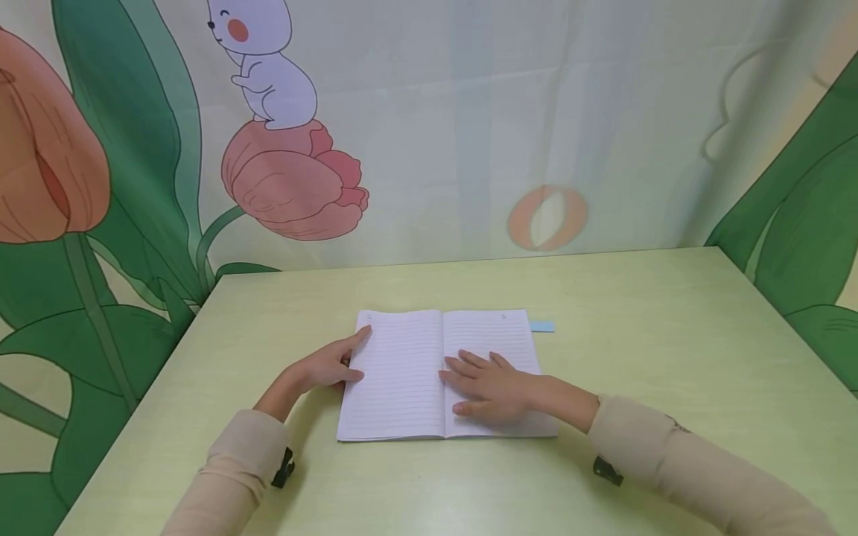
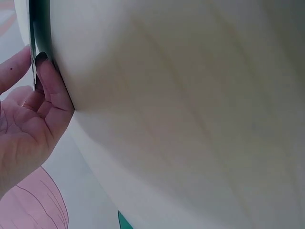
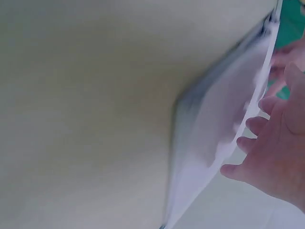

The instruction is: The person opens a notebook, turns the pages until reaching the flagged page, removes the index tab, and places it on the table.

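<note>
An open notebook [image 1: 395, 387] with lined white pages lies on the table. At its left edge my left hand [image 1: 325, 365] grips the notebook, thumb and index finger over the page. The left wrist view shows that hand [image 2: 28, 124] with other fingers tucked under the notebook's edge [image 2: 32, 33]. Across the lower right page my right hand [image 1: 496, 391] rests with its fingers spread toward the centre fold. In the right wrist view, the right hand [image 3: 279, 148] has its fingers extended over the page [image 3: 224, 109].
A light blue tab [image 1: 542, 327] sticks out past the notebook's upper right edge. The pale table [image 1: 429, 491] ends at a printed curtain [image 1: 429, 149] with tulips and a white animal. Dark wrist pieces [image 1: 608, 470] hang below both sleeves.
</note>
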`<state>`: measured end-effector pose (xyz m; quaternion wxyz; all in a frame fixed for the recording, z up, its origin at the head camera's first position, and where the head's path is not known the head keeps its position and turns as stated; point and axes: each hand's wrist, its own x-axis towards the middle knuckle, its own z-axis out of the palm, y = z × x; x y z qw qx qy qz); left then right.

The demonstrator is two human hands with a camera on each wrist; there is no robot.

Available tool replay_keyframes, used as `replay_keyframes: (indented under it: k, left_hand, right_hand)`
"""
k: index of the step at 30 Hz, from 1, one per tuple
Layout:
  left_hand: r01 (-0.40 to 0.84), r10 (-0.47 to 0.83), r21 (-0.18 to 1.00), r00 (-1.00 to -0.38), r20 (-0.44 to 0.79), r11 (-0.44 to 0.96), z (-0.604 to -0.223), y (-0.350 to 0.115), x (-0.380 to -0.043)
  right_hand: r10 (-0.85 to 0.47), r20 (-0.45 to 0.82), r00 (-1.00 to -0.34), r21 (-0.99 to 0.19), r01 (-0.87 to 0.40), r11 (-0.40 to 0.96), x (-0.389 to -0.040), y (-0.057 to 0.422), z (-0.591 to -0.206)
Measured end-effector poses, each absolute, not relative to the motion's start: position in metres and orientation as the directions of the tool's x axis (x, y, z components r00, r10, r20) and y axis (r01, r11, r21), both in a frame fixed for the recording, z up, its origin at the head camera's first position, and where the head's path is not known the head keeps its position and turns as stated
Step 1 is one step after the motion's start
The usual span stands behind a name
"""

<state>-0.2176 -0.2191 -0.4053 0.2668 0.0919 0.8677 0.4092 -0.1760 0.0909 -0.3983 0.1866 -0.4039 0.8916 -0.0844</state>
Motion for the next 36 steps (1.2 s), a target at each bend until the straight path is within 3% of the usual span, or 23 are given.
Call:
replay_keyframes:
  k: [8, 16, 26, 36]
  left_hand:
    - [-0.049, 0.366, 0.739, -0.845, -0.389, 0.672, -0.404, -0.218, -0.217]
    - [-0.050, 0.367, 0.741, -0.845, -0.389, 0.670, -0.403, -0.217, -0.216]
    - [-0.035, 0.366, 0.727, -0.846, -0.387, 0.686, -0.405, -0.218, -0.219]
    - [-0.053, 0.353, 0.729, -0.849, -0.393, 0.683, -0.403, -0.216, -0.217]
  right_hand:
    - [-0.659, -0.187, -0.729, -0.286, -0.601, 0.746, -0.214, 0.126, -0.403]
    - [-0.577, -0.174, -0.798, -0.283, -0.521, 0.805, -0.236, 0.150, -0.406]
    - [-0.490, -0.214, -0.845, -0.217, -0.448, 0.867, -0.245, 0.162, -0.411]
    - [-0.512, -0.215, -0.832, -0.221, -0.469, 0.855, -0.239, 0.163, -0.413]
